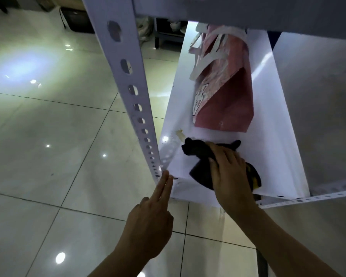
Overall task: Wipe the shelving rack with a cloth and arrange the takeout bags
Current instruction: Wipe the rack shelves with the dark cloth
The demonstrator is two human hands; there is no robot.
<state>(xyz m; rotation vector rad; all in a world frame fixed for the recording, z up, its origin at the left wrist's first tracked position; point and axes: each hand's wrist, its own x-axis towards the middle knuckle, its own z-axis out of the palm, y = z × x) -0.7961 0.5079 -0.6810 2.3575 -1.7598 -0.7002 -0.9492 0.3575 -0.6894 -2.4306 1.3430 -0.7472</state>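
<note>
The left grip (148,222) is partly open: two straight fingers (165,183) touch the near left corner of the shelf (272,120), where the post (128,76) meets it, and it holds nothing. The other fingers are folded back. The right grip (231,172) lies on the cloth (196,150) with the fingers curled over it and presses it down on the near part of the shelf.

The step in hand seems to be wiping this shelf. To do it well, I think the right grip should keep the cloth flat under the palm and go to the stain (180,134), a yellowish mark just far and left of the cloth. The left fingers can steady the rack at the corner. The strokes should stop before the bag (224,92), which lies on its side on the far part of the shelf, near the cloth but apart from it, or the bag should be moved first.

The floor (48,136) on the left has glossy pale tiles with light spots. The post is painted metal, an angle shape with a row of oval holes. The shelf is a smooth white panel, long and narrow. The cloth is dark, soft and crumpled, with loose ends sticking out. The bag is stiff red paper with sharp folds, a white drawing and flat white handles.
</note>
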